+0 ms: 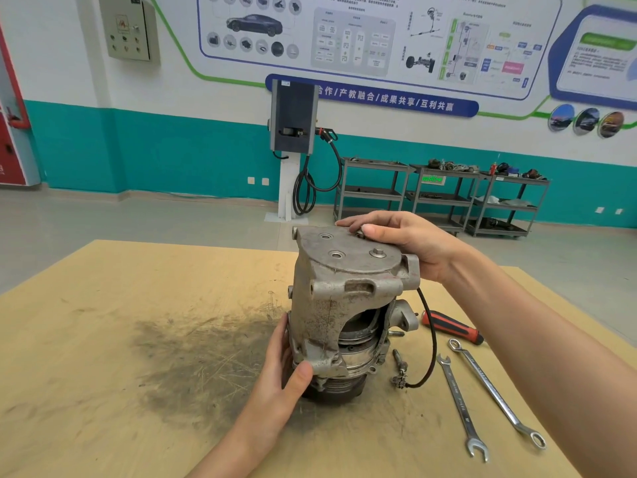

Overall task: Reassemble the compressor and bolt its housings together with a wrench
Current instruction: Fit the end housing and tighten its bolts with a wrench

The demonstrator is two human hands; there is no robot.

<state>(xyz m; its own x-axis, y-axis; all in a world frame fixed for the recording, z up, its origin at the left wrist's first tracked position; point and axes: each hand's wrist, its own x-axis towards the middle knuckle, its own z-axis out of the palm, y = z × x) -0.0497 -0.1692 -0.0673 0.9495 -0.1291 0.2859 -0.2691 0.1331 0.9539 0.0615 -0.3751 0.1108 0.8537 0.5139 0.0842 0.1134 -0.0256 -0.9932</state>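
Head view: wooden table [103, 339], dark grease stain left of centre. Compressor [344, 305] upright mid-table, upper housing tilted, gap at right exposing inner parts. Two wrenches [482, 384], screwdriver [451, 327], loose bolt [399, 361] lie right. Cable end hard to make out. Left hand [286, 367] grips lower flange, thumb in front. Right hand [400, 239] curls over top edge.

Dark blue rounded banner strip [372, 98] on far white wall, white Chinese characters readable: "合作/产教融合/成果共享/互利共赢". Large white wall poster with car diagrams [344, 32] above it: small print, too tiny to read. Green label [432, 179] on far grey metal shelf cart: blurred. Silver combination wrenches [460, 405] on near right of desk: stamped markings, illegible.
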